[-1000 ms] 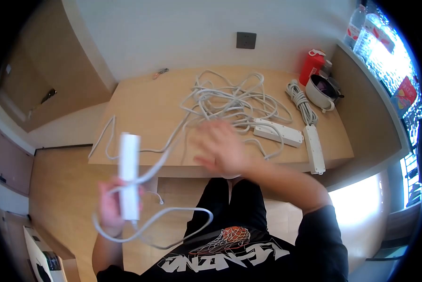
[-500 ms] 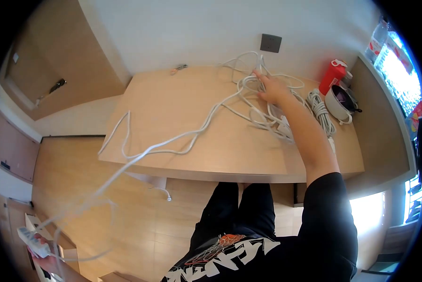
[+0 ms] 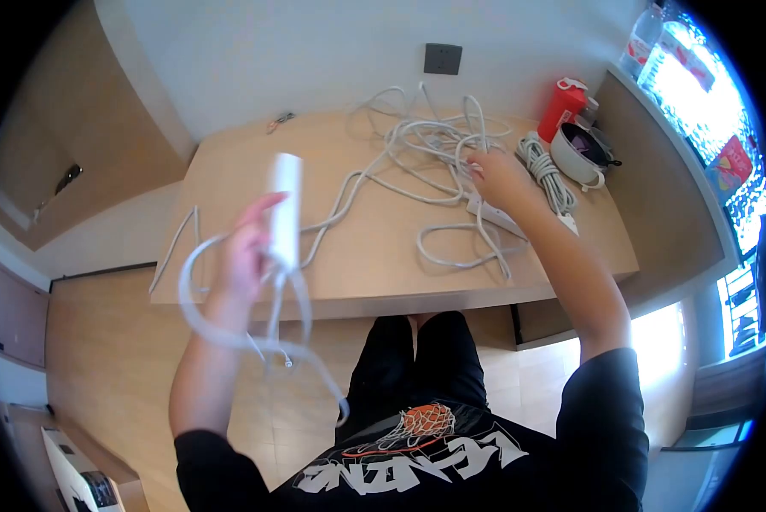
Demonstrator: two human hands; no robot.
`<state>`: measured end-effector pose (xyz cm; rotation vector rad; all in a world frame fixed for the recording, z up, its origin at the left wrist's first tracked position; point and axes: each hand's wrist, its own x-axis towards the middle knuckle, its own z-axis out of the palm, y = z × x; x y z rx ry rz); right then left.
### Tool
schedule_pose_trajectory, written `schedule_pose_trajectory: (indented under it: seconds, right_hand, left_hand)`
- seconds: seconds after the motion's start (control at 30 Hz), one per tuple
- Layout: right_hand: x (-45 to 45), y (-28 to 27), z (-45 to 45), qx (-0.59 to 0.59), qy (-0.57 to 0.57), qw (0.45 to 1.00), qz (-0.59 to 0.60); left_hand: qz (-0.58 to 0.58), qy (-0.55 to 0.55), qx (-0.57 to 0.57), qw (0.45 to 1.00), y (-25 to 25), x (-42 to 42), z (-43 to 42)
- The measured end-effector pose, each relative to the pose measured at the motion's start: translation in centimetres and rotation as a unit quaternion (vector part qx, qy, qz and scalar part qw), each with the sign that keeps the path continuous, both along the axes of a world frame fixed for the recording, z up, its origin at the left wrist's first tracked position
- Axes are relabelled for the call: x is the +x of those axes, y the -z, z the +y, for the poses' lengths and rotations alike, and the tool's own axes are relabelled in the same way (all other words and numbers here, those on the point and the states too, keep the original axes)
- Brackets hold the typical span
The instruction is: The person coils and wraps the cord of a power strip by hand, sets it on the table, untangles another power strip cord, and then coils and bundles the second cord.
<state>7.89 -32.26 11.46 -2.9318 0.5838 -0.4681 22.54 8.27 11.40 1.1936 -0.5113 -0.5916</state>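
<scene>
My left hand (image 3: 248, 247) grips a white power strip (image 3: 287, 209), held upright above the desk's front left part; its grey cable loops round my forearm and hangs below the desk edge. Over the tangled grey cable (image 3: 434, 136) at the back of the desk, my right hand (image 3: 490, 171) is closed on a strand of it. A second white power strip (image 3: 498, 218) lies partly hidden under my right forearm. Beside it to the right is a bundled grey cable (image 3: 548, 175), with a white strip end (image 3: 568, 224) showing past my arm.
On the wooden desk (image 3: 246, 171) at the back right stand a red bottle (image 3: 562, 109) and a white pot (image 3: 577, 156). A small cord (image 3: 281, 122) lies at the back left. The wall has a dark socket (image 3: 443, 59). A side panel (image 3: 664, 188) bounds the desk's right.
My left hand has come back from the far lower left to above the desk with the power strip. My right hand has shifted slightly, and the tangled cable has spread out leftward.
</scene>
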Motion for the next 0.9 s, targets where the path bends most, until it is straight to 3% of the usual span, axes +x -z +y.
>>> schedule_pose_trajectory:
  seconds: [0.03, 0.13, 0.2, 0.27, 0.33, 0.4, 0.43, 0.47, 0.5, 0.57, 0.7, 0.83, 0.87, 0.9]
  right_hand:
    - [-1.0, -0.3, 0.3, 0.011, -0.004, 1.000, -0.002]
    - [-1.7, 0.4, -0.6, 0.022, -0.010, 0.999, -0.044]
    - [-2.7, -0.8, 3.9, -0.014, -0.019, 0.975, -0.219]
    - [-3.5, 0.3, 9.3, 0.190, -0.111, 0.957, -0.188]
    - [-3.7, 1.8, 14.3, 0.429, -0.151, 0.885, -0.098]
    - [-2.9, 4.5, 15.5, 0.420, -0.137, 0.889, -0.122]
    - [-2.5, 5.1, 16.0, 0.416, -0.133, 0.890, -0.133]
    - [-2.7, 4.9, 15.9, 0.311, -0.160, 0.930, -0.112]
    - [-2.4, 5.4, 15.9, 0.328, -0.142, 0.928, -0.105]
    - [-1.8, 6.0, 15.4, 0.357, -0.099, 0.924, -0.098]
    - [-0.5, 2.8, 14.3, 0.374, -0.053, 0.926, 0.008]
    - [0.0, 5.3, 14.4, 0.250, -0.067, 0.966, -0.024]
    - [-0.5, 5.9, 14.6, 0.231, -0.078, 0.969, -0.035]
    - [-1.1, 6.2, 15.0, 0.211, -0.088, 0.972, -0.044]
  left_hand:
    - [-0.040, -0.004, 0.087, 0.995, 1.1, 1.4, -3.3]
    - [-0.084, -0.072, 0.089, 0.990, 3.7, 1.1, -9.6]
    - [-0.107, -0.059, 0.119, 0.985, 3.5, -2.6, -11.2]
    - [-0.150, -0.117, 0.110, 0.975, 6.5, -5.4, -13.3]
    - [-0.282, -0.159, 0.124, 0.938, 8.2, -7.2, -14.1]
    - [-0.491, -0.181, 0.122, 0.843, 9.6, -8.7, -13.9]
    - [-0.502, -0.158, 0.157, 0.835, 9.0, -10.1, -13.7]
    - [-0.512, -0.136, 0.193, 0.826, 8.2, -11.6, -13.3]
    - [-0.519, -0.114, 0.230, 0.815, 7.8, -12.9, -12.6]
    - [-0.514, -0.129, 0.124, 0.839, 8.6, -14.8, -11.6]
    - [-0.508, 0.020, 0.191, 0.840, 6.0, -17.1, -8.9]
    - [-0.543, 0.154, 0.277, 0.777, 4.6, -14.6, -5.7]
    - [-0.563, 0.181, 0.249, 0.767, 3.6, -12.9, -4.5]
    - [-0.538, 0.140, 0.181, 0.811, 3.2, -10.8, -4.1]
